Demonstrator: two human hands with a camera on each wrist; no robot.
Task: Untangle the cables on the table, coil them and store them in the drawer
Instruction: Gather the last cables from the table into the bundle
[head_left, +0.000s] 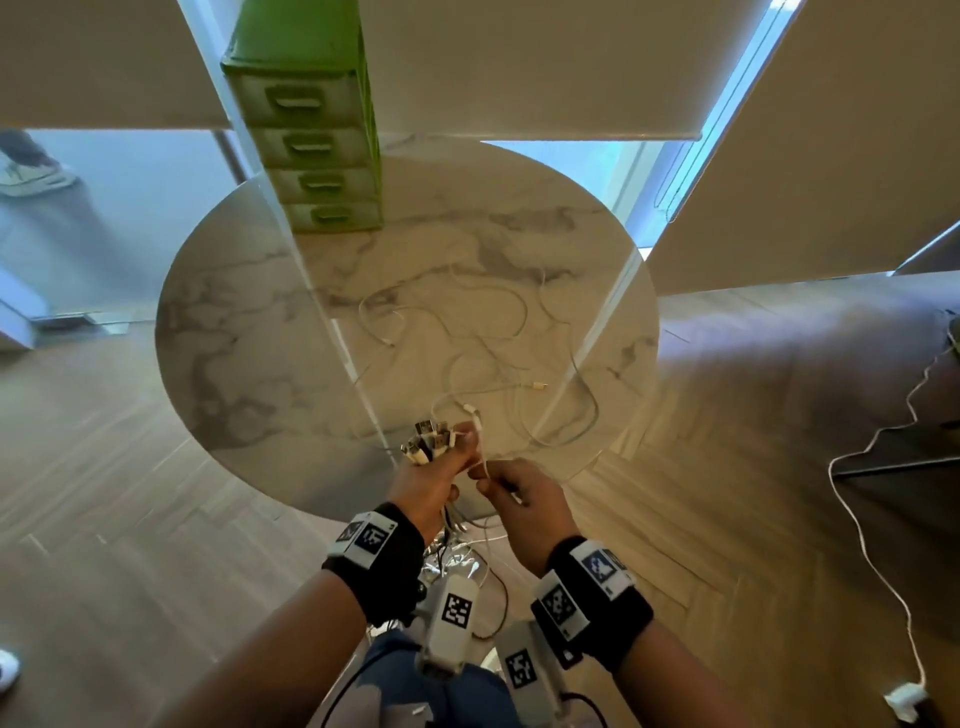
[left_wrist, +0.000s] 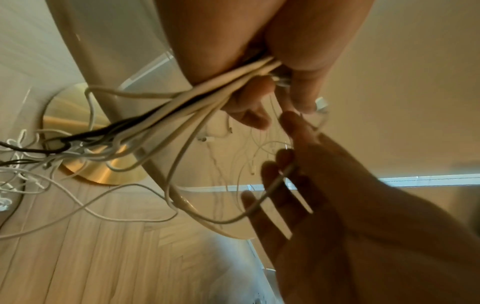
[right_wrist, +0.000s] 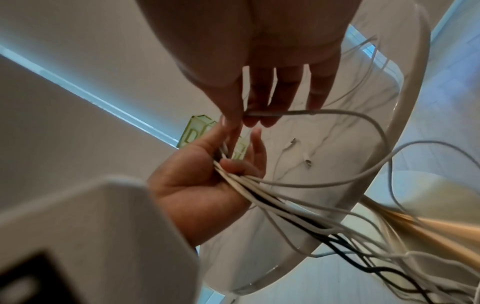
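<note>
Left hand: the left hand (head_left: 434, 475), low in the head view just off the near rim of the tabletop (head_left: 249, 322), has its fingers curled tight round a bundle of cables (left_wrist: 228, 88), the plug ends (head_left: 428, 439) sticking up out of the fist.
Right hand: the right hand (head_left: 519, 501), just beside the left, pinches one white cable (right_wrist: 298, 112) between thumb and fingertips; the other fingers lie fairly straight.
Cable tails: below the left fist the white strands and one black strand hang down to the floor and meet in a knotted heap (left_wrist: 52, 152) beside the brass base of the table (left_wrist: 103, 170).
Cables on tabletop: several thin white cables (head_left: 483, 332) lie in loose overlapping loops across the middle, with a few connector ends free.
Drawer unit: a green drawer unit (head_left: 317, 156) stands at the far edge, all four drawers shut.
Progress: early, I judge. Ends are gathered, but nothing is coiled, nothing is stored, and no drawer is open.
Left to do: free the heap on the floor, sort the strands on the tabletop, coil each cable, open a drawer and put them in.
Hard to make out: the number of cables in the fist; which strand the pinched cable joins; the thin cables blend into the marble veining; both wrist views are blurred.
</note>
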